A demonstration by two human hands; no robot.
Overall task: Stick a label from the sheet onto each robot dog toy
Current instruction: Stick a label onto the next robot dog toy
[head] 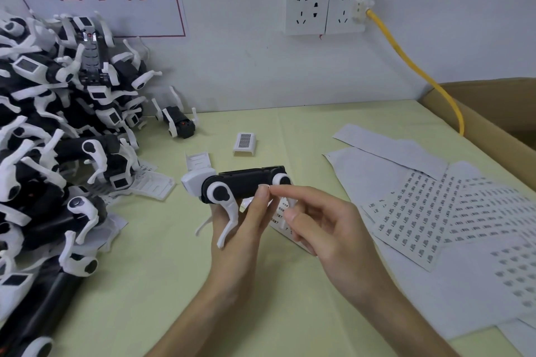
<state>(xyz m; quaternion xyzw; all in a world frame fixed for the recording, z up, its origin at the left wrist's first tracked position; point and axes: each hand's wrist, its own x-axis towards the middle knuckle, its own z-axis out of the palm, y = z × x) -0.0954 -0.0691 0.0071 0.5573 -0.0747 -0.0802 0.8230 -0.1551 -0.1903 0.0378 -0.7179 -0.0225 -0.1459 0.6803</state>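
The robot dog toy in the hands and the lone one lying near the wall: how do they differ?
The held robot dog toy is lifted off the table, gripped by the left hand; the lone robot dog toy lies untouched on the table. The held one shows its side, the lone one points its legs upward. Both are black with white legs.

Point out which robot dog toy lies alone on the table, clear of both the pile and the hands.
The small robot dog toy lying legs-up near the wall, just right of the pile; the other separate toy is held in the left hand.
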